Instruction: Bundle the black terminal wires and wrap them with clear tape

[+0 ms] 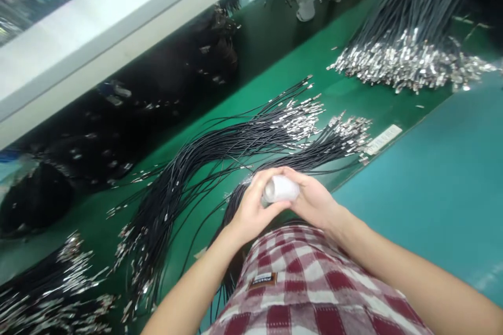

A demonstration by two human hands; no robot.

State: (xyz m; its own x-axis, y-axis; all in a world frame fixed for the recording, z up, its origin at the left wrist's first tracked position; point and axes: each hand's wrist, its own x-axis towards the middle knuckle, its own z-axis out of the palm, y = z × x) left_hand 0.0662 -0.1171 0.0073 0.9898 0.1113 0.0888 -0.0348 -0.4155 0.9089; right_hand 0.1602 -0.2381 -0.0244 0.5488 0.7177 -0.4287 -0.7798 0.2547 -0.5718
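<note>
Head view, items as seen. White cylindrical item [286, 189]: lower centre of the frame, clasped between both your hands. Your left hand [253, 207]: curled about its left end, thumb along the lower side. Your right hand [317, 201]: cupped against its right end, fingers meeting the left hand's above it. Label strip [384, 139], white: right of centre, near the edge of the green surface [341, 95] — characters too blurred to read. Patch [263, 280], brown-edged, dark in the middle: on your red-and-white checked garment [326, 272], bottom centre — pale lettering, illegible. Black cables [220, 138], silvery ends: two bunches at centre, the nearer passing behind your left hand. Larger cable bundle [414, 36]: upper right.
</note>
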